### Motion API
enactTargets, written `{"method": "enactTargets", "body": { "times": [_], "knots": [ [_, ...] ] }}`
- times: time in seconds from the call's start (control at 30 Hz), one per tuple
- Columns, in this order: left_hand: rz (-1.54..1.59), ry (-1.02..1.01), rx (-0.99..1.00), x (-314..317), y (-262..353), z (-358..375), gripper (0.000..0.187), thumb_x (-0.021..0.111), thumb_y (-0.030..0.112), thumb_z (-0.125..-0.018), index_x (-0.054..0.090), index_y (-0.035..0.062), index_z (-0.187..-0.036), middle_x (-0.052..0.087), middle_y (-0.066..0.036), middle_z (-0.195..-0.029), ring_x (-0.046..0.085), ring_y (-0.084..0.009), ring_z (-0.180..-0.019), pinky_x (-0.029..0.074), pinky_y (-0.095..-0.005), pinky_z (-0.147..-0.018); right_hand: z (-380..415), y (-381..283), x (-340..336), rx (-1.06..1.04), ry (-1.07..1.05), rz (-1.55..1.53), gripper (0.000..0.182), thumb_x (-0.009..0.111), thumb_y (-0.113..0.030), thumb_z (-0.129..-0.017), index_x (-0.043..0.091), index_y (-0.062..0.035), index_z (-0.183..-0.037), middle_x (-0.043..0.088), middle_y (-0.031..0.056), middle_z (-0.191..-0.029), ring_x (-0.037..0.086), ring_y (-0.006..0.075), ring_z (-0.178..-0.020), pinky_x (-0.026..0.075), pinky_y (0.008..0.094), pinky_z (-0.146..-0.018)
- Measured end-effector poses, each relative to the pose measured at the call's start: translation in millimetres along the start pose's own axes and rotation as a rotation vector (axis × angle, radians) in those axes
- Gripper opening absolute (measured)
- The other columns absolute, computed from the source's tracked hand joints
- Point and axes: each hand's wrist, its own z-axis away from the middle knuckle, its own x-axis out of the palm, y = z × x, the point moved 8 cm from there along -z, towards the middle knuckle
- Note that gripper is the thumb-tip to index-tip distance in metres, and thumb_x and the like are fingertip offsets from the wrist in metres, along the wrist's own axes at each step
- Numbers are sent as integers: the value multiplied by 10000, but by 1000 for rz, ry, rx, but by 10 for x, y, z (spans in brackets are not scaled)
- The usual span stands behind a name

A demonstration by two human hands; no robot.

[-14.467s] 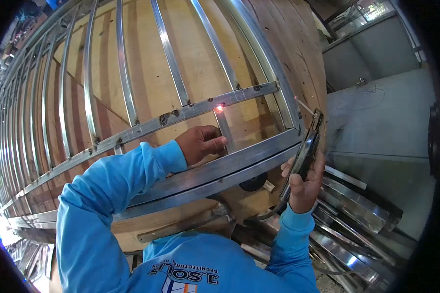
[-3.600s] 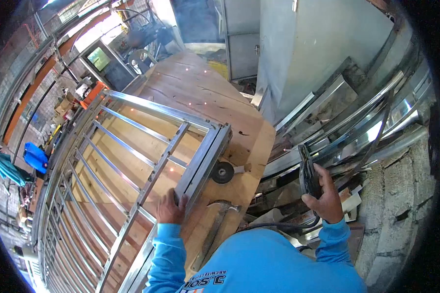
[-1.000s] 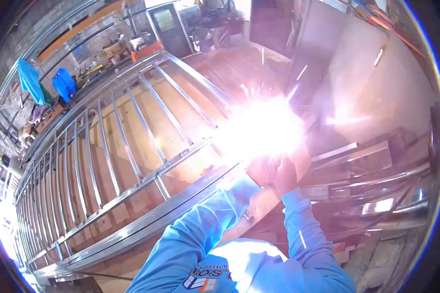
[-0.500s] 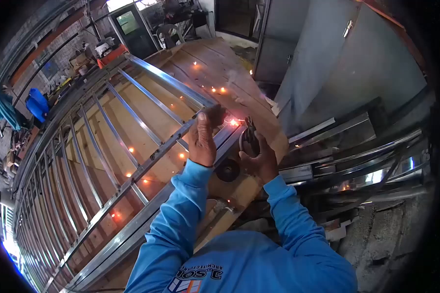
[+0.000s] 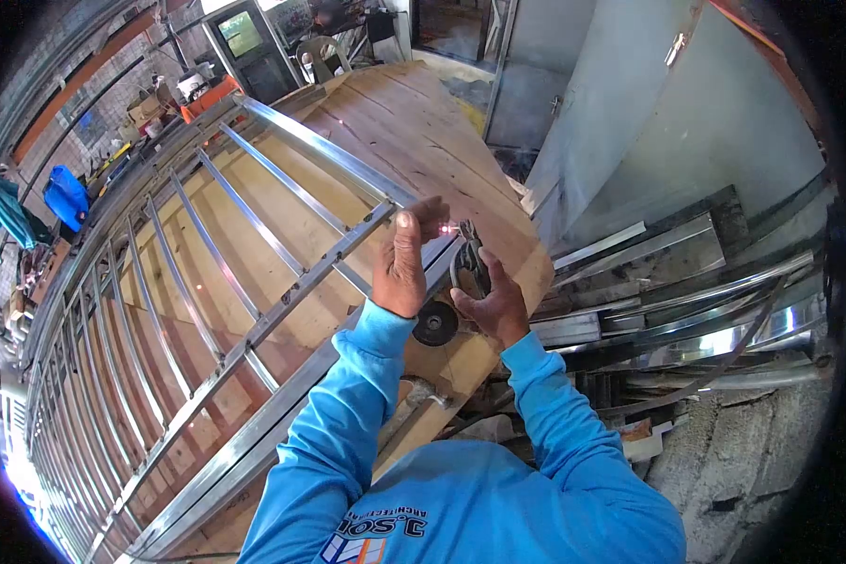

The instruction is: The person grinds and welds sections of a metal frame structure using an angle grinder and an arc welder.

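Note:
My right hand (image 5: pixel 500 305) grips a dark welding electrode holder (image 5: pixel 475 263). At the holder's far end, a small pink-white glow (image 5: pixel 447 229) shows between the two hands. Thumb up and fingers stretched, my left hand (image 5: pixel 402 268) is held up beside that glow, with nothing in it. It overlaps the corner of a shiny barred metal frame (image 5: pixel 282 306) in this view. Under my wrists, a black abrasive disc (image 5: pixel 423 332) lies on the wooden tabletop (image 5: pixel 399 103). A hammer (image 5: pixel 430 392) rests closer to me, partly hidden by my left sleeve.
Metal lengths (image 5: pixel 696 305) are stacked to the right of the table. Grey metal panels (image 5: pixel 724 122) stand behind them. At the far left are a blue container (image 5: pixel 67 199) and a green cloth (image 5: pixel 9 211). An orange box (image 5: pixel 209 101) sits on a back bench.
The bright arc has shrunk to a small glow, and most of the flying sparks are gone. Both hands stay in nearly the same place, and the right still holds the electrode holder.

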Motion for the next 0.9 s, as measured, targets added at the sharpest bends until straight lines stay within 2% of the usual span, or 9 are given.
{"method": "enactTargets", "body": {
  "times": [0.23,0.27,0.4,0.47,0.5,0.53,0.6,0.8,0.9],
  "knots": [
    [48,-170,2,337,-41,100,643,355,488,-1045,528,-77,-1299,639,-158,-1180,593,-252,-1117,445,-382,-993,-9,-150,-32,-19,-12,13,816,786,-355,-715,429,-40,-1378,596,277,-1215,599,430,-1107,485,467,-947],
    [-17,-163,17,329,-64,113,592,379,451,-1049,555,-75,-1255,638,-176,-1206,604,-270,-1120,453,-386,-976,-20,-166,-28,-30,-10,12,794,785,-302,-711,436,-21,-1367,599,269,-1221,603,419,-1108,490,460,-941],
    [-170,-186,22,367,-194,213,626,342,459,-1054,505,-85,-1318,621,-178,-1232,594,-242,-1144,441,-375,-1025,3,-237,-76,-53,2,-20,793,779,-273,-720,424,-6,-1377,601,263,-1224,603,399,-1120,497,446,-935],
    [15,-153,78,361,-134,205,635,335,471,-1052,505,-78,-1322,621,-176,-1236,592,-247,-1154,442,-379,-1032,28,-321,-143,-106,70,-24,806,777,-261,-723,407,-14,-1396,602,259,-1224,603,392,-1118,497,447,-937],
    [-22,-139,-42,321,-110,155,651,318,490,-1049,508,-69,-1323,618,-176,-1243,590,-255,-1163,444,-385,-1040,58,-336,-172,-136,118,-19,830,775,-266,-726,383,-51,-1425,606,249,-1222,602,389,-1113,496,450,-938],
    [-24,-69,-50,268,-101,140,644,323,507,-1045,563,-47,-1269,651,-135,-1170,596,-227,-1113,452,-372,-996,62,-370,-214,-157,135,-89,837,771,-301,-732,374,-86,-1437,604,245,-1229,607,393,-1111,501,453,-928],
    [24,-66,-15,183,-137,79,667,339,529,-1035,558,-53,-1275,647,-147,-1183,595,-236,-1127,451,-371,-999,55,-206,-160,-27,21,-33,839,771,-342,-737,377,-94,-1435,597,251,-1239,612,397,-1114,505,450,-925],
    [67,-18,-26,83,-143,-8,702,330,548,-1030,548,-69,-1285,637,-180,-1189,599,-256,-1123,444,-388,-1012,71,-100,-116,-47,43,25,815,781,-377,-758,401,-51,-1401,625,230,-1200,646,336,-1099,511,405,-932],
    [58,-23,-45,81,-169,-18,702,327,550,-1030,548,-65,-1289,636,-181,-1192,598,-257,-1123,443,-389,-1011,58,-34,-73,47,-22,-28,836,779,-394,-743,407,-58,-1412,599,253,-1233,609,387,-1131,491,432,-956]
  ]
}}
